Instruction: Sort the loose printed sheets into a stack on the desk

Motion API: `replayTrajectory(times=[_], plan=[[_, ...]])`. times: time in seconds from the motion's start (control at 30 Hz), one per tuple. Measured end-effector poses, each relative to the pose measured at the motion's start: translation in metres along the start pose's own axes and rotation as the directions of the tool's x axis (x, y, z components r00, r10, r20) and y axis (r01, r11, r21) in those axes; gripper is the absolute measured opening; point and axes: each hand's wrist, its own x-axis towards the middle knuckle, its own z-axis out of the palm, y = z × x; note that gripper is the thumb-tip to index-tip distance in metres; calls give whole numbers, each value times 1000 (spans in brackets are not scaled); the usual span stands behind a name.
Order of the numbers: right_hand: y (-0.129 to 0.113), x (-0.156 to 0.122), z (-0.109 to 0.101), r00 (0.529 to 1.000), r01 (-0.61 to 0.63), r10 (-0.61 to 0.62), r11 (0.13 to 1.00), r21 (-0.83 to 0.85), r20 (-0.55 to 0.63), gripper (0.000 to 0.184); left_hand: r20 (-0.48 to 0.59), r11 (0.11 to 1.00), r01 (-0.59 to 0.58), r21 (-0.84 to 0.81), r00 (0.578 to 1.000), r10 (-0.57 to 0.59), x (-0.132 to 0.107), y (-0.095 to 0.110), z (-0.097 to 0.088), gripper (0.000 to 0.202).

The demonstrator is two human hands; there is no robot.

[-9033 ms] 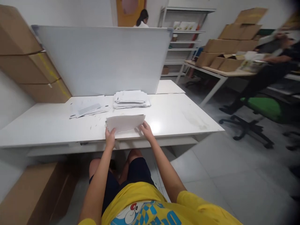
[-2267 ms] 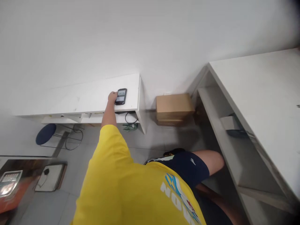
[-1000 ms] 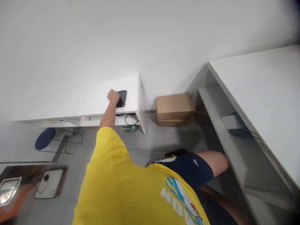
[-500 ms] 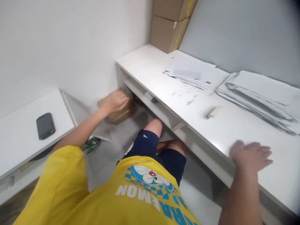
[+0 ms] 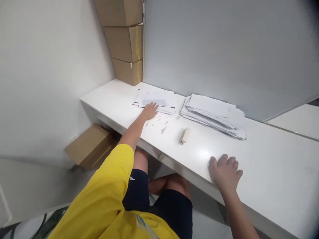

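Observation:
My left hand point(image 5: 149, 111) reaches over the white desk point(image 5: 102, 99) to the near edge of a small stack of printed papers point(image 5: 164, 96). Its fingers are spread over the top sheet, with nothing in them. Several small grey flecks point(image 5: 163, 129) lie on the desk just right of this hand. On the front part of the desktop rests my right hand point(image 5: 225, 172), fingers apart and holding nothing. Between the two hands is a small cream-coloured block with a metal end point(image 5: 184, 136), its kind unclear.
A thicker, uneven pile of papers point(image 5: 211, 113) sits by the grey partition point(image 5: 224, 49). Stacked cardboard boxes point(image 5: 123, 43) stand in the far left corner. Below the desk's left end, an open cardboard box point(image 5: 89, 146) is on the floor. My legs are under the desk edge.
My left hand has gone from beside the floor box up to the paper stack, its fingers spreading out. The view has turned right and upward. My right hand stays on the desk.

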Motion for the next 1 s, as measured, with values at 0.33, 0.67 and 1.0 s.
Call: replayTrajectory(times=[0.33, 0.67, 1.0], plan=[[-1, 2, -1, 1000, -12, 12, 1000, -28, 10, 74, -205, 990, 84, -109, 973, -105, -1, -2, 1, 45], [-1, 5, 6, 1000, 3, -3, 1000, 28, -22, 70, -144, 983, 163, -83, 974, -173, -1, -6, -7, 56], [1, 4, 5, 1000, 7, -7, 1000, 5, -17, 70, -249, 894, 434, -109, 859, -448, 0, -4, 0, 63]])
